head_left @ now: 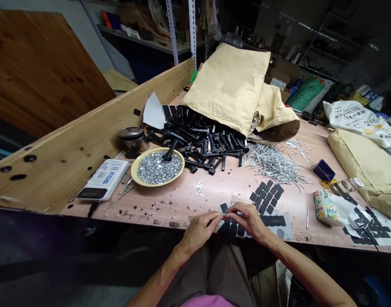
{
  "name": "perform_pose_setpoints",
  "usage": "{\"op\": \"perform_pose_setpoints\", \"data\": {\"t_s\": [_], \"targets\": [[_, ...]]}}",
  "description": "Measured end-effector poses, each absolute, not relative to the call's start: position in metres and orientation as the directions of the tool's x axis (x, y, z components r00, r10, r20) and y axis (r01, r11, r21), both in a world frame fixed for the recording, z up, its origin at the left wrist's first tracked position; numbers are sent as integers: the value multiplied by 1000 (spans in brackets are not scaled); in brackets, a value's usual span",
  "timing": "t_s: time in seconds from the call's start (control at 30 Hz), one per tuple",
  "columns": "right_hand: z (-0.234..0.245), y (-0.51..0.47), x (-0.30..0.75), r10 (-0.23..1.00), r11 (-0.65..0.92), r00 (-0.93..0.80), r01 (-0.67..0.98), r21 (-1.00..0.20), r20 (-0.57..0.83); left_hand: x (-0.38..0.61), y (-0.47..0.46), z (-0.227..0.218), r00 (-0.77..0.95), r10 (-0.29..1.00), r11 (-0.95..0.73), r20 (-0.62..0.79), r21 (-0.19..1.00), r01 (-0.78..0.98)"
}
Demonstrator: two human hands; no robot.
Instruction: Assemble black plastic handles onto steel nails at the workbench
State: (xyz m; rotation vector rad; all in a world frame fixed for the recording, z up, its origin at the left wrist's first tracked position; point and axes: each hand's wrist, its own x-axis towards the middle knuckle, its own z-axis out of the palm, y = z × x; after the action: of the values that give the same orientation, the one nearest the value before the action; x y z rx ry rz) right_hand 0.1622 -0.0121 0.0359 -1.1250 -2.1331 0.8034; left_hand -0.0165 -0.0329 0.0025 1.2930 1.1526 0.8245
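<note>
My left hand (200, 228) and my right hand (248, 219) meet fingertip to fingertip at the table's front edge. Both are closed in a pinch around something small and thin that I cannot make out. Below and beside my right hand lies a grey sheet (288, 224) bearing dark rounded pads (273, 221). More loose dark pads (265, 197) lie in rows just beyond it. Small flat washers (198, 188) form a little heap ahead of my left hand. A yellow bowl (136, 179) full of shiny small metal parts stands farther left, with a black plastic piece (169, 151) resting in it.
Black plastic parts (211, 145) spill from a large paper sack (230, 85). Thin metal rods (275, 164) are heaped to its right. A white scale (104, 181) and a metal pot (133, 138) stand left, by the wooden side board (86, 140). A flowered box (325, 207) sits right.
</note>
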Motion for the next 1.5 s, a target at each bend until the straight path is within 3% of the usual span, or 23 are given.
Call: {"op": "perform_pose_setpoints", "data": {"t_s": [0.23, 0.4, 0.63, 0.8, 0.9, 1.0, 1.1, 1.17, 1.27, 1.33, 1.4, 1.43, 1.5], "targets": [[35, -10, 163, 861, 457, -456, 496, -738, 226, -14, -35, 3, 207, 977, -126, 54, 928, 352], [34, -15, 160, 861, 463, -458, 531, -710, 220, -13, -36, 2, 207, 975, -159, 78, 896, 415], [30, -10, 164, 815, 497, -539, 462, -735, 212, -10, -33, -2, 216, 976, -21, -21, 982, 187], [35, -6, 176, 690, 646, -668, 395, -654, 278, -13, -31, 1, 440, 892, 50, -101, 991, 126], [35, -7, 178, 669, 693, -679, 426, -581, 301, -11, -34, -1, 375, 926, -152, 42, 951, 270], [30, -10, 174, 705, 695, -632, 523, -493, 322, -6, -38, -5, 263, 920, -390, 292, 757, 523], [26, -13, 169, 734, 676, -585, 579, -456, 345, -4, -39, -6, 222, 887, -449, 404, 646, 618], [26, -13, 168, 742, 664, -570, 557, -498, 353, -4, -36, -3, 202, 918, -395, 341, 744, 538], [31, -11, 173, 711, 672, -609, 438, -597, 353, -8, -31, 4, 326, 945, -112, 32, 967, 229], [36, -9, 179, 660, 699, -657, 360, -617, 364, -9, -28, 8, 496, 848, 179, -187, 982, 63], [39, -9, 183, 623, 720, -690, 322, -614, 369, -9, -28, 11, 592, 751, 355, -293, 935, 12], [40, -9, 184, 623, 717, -694, 324, -617, 360, -8, -28, 12, 584, 756, 355, -295, 935, 14], [40, -11, 184, 676, 676, -653, 366, -640, 341, -4, -31, 13, 451, 870, 188, -202, 979, 76]]}}
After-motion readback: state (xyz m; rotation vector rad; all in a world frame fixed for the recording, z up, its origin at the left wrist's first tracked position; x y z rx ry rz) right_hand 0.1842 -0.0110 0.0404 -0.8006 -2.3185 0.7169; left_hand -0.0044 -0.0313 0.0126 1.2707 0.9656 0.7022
